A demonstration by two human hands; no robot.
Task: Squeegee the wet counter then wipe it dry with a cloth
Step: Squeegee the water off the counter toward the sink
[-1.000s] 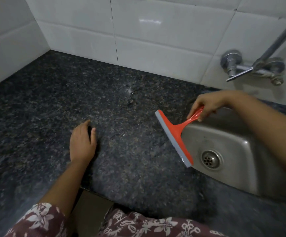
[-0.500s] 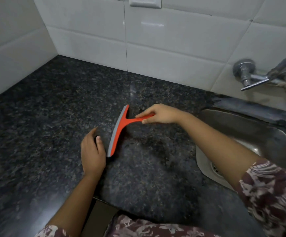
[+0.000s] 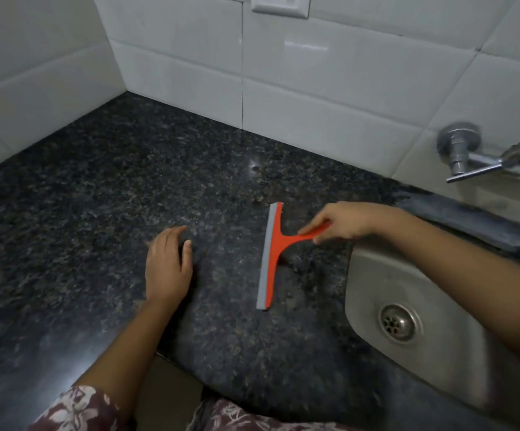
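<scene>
The right hand point(image 3: 342, 222) is gripping the handle of the orange-red plastic squeegee with the grey rubber blade point(image 3: 271, 259), fingers and thumb curled round the handle's end. The blade is lying along the dark speckled granite worktop point(image 3: 97, 197), running from far to near, with its grey edge facing left and the handle pointing right towards the stainless steel sink point(image 3: 373, 275). The squeegee is sitting just left of the sink's rim, between the two hands.

The left hand point(image 3: 167, 265) is resting palm down on the worktop, fingers straight and close together, thumb out a little, well clear of the blade. A floral-print sleeve point(image 3: 78, 409) is showing at the bottom edge.

In the sink, the round metal drain point(image 3: 398, 322) is showing below the right forearm. A chrome wall tap point(image 3: 467, 160) is jutting from the white glossy tiles point(image 3: 314, 88) above it, and a white wall socket point(image 3: 280, 6) is peeking in at the top. A few small shiny spots are glinting on the stone near the back wall.
</scene>
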